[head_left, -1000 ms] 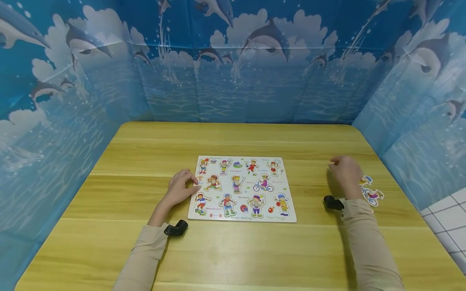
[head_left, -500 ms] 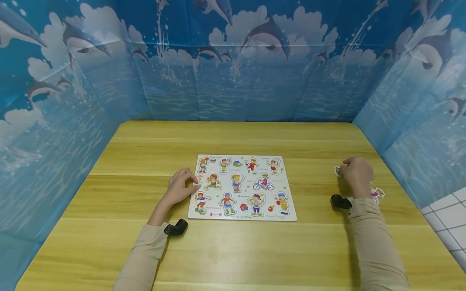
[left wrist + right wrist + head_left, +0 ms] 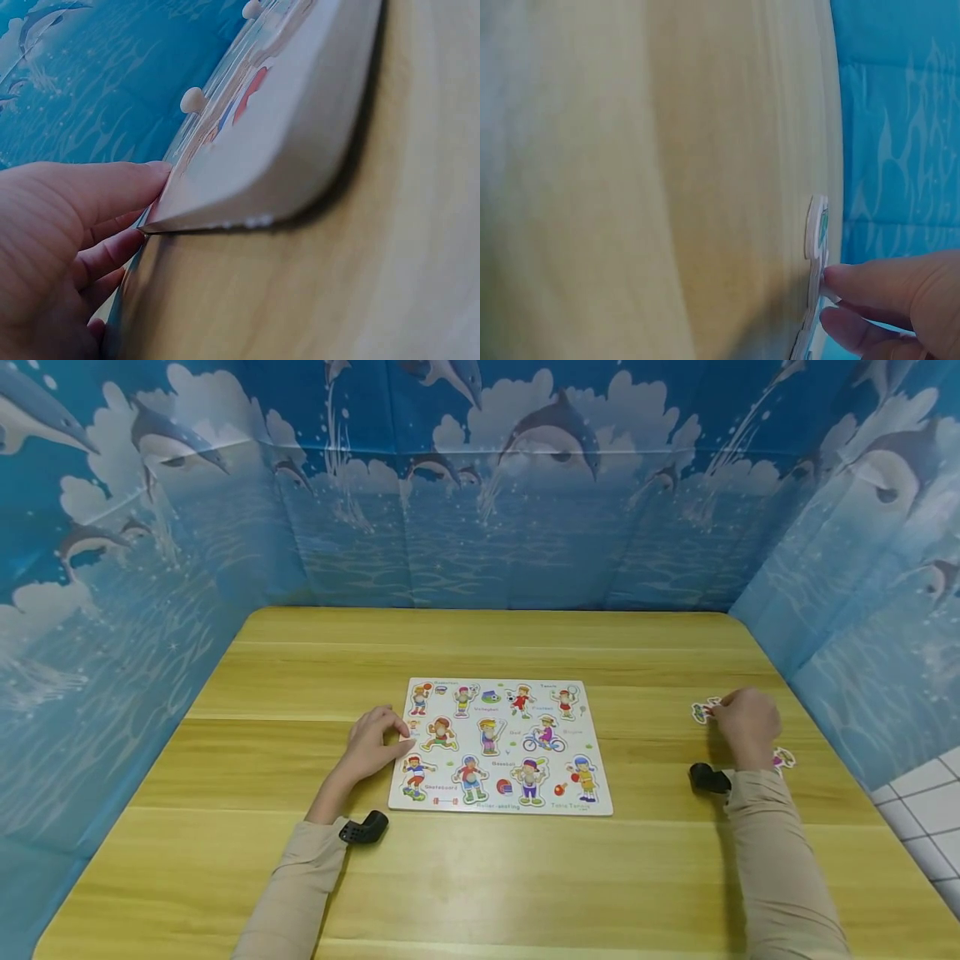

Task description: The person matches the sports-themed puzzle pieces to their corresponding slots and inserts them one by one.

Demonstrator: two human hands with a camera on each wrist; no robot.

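A white puzzle board [image 3: 525, 811] printed with sports figures lies flat in the middle of the wooden table [image 3: 480, 885]. My left hand [image 3: 372, 743] rests at the board's left edge, and its fingertips [image 3: 154, 176] touch the corner of the board [image 3: 300, 135]. At the right, my right hand [image 3: 722, 712] pinches a small cut-out figure piece [image 3: 703, 711] just above the table. In the right wrist view, the fingertips [image 3: 840, 281] hold that piece [image 3: 817, 225] by its lower part. A second loose piece [image 3: 784, 760] lies half hidden behind the right wrist.
Blue dolphin-print cloth walls [image 3: 480, 510] enclose the table at the back and on both sides. The right wall stands close to the right hand. Small round knobs [image 3: 193, 98] stick up from the board's pieces. Bare tabletop lies in front of and behind the board.
The right hand moved slightly right and back, away from the loose pieces, and now pinches one figure piece that shows at its fingertips. The left hand and the board stayed put.
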